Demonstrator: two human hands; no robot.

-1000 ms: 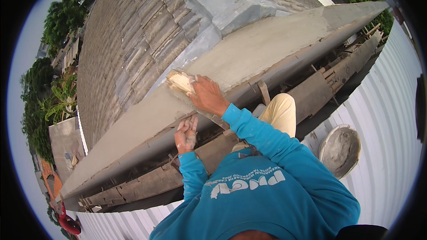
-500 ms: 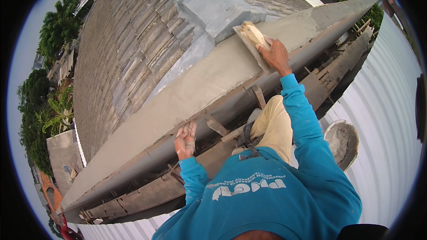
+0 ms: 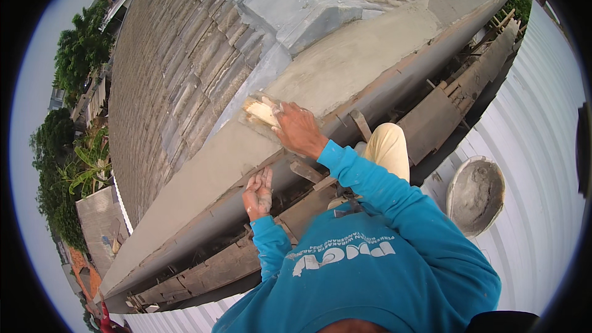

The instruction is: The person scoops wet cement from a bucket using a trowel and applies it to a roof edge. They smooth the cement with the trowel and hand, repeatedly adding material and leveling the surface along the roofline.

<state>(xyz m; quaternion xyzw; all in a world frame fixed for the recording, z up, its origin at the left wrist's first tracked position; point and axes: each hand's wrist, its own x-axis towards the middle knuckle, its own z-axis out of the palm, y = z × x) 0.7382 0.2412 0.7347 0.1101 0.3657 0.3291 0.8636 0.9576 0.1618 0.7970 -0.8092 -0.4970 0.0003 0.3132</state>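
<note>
My right hand grips a plastering float by its pale wooden handle. The float lies on a wet grey mortar band along the top of the sloping wall, near its upper edge by the roof. Lower and to the left, my left hand rests at the lower edge of that band with its palm up and fingers stretched out; nothing shows in it. Part of the float's blade is hidden behind my right hand.
Tiled roof with a grey ridge cap rises beyond the band. Wooden scaffold planks run below. A bucket of mortar stands on the white corrugated roof to the right. A red-clad person is partly visible at lower left.
My right hand has swept the float leftward and down along the mortar band, from beyond the ridge cap's end toward my left hand. The left hand stays in place.
</note>
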